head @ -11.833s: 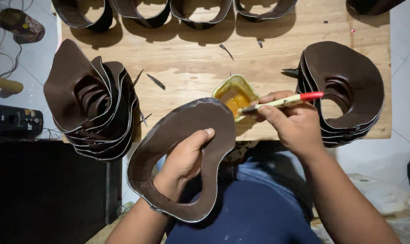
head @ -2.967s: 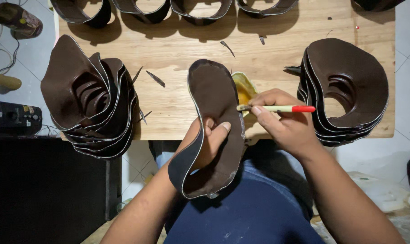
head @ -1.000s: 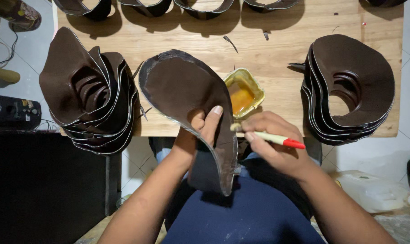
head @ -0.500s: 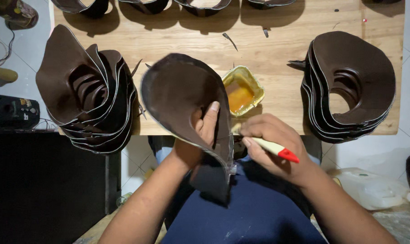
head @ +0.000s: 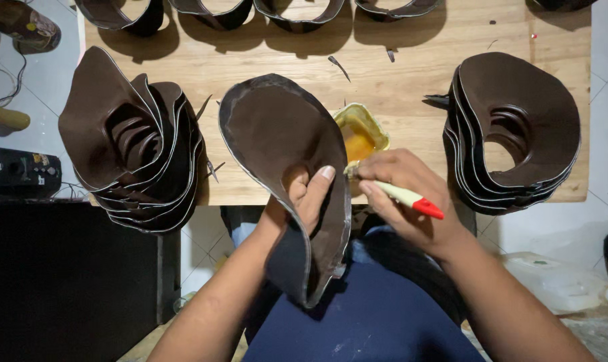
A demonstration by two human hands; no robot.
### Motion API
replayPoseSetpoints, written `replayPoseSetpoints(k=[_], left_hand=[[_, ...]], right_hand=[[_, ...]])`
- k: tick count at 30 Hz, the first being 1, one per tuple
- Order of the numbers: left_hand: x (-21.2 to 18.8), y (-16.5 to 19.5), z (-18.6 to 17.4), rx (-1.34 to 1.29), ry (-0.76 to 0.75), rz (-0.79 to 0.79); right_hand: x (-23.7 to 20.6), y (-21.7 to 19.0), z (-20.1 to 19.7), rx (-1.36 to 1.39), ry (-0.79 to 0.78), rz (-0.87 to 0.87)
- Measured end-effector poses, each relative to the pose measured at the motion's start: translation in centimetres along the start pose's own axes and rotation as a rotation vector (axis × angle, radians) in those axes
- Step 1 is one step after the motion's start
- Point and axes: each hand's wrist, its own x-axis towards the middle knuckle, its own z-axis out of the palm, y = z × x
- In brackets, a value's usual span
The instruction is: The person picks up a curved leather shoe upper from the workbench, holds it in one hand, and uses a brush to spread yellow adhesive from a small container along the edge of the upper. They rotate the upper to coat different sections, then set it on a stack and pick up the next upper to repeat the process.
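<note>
The left hand [head: 304, 194] grips the brown leather piece [head: 277, 134] (long way up and down), and just right the right hand [head: 404, 194] pinches a brush [head: 404, 196].

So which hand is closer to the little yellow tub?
Right. The right hand, holding a brush, sits just below the yellow tub; the left hand is further left, gripping the brown leather piece.
</note>
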Motion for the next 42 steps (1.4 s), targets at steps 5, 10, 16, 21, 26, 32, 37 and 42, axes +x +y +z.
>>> replayPoseSetpoints(k=[5, 10, 16, 21, 26, 32, 37, 42], left_hand=[[-0.2, -0.9, 0.1, 0.222, -0.073, -0.035], [0.0, -2.5, -0.9, 0.266, 0.112, 0.162], [0.0, -4.1, -0.7, 0.338, 0.171, 0.235], [0.1, -4.1, 0.6, -0.026, 0.179, -0.032], [-0.2, -2.7, -0.3, 0.07, 0.128, 0.054], [-1.6, 0.5, -1.4, 0.347, 0.1, 0.278], [-2.7, 3.8, -2.8, 0.555, 0.101, 0.455], [-3.2, 4.8, -2.9, 0.639, 0.104, 0.511]], right_hand=[[0.0, 1.2, -0.2, -0.06, 0.08, 0.009], [-1.9, 2.6, 0.6, 0.289, 0.25, 0.424], [-3.4, 2.4, 1.9, 0.289, 0.146, 0.424], [-2.7, 1.4, 1.6, 0.195, 0.036, 0.182], [-1.4, 0.2, 1.0, 0.074, 0.016, 0.007], [-1.1, -1.6, 1.0, -0.134, -0.099, -0.047], [-1.1, -1.9, 0.7, -0.121, -0.095, -0.044], [-1.1, -1.8, 0.9, -0.168, -0.104, -0.086]])
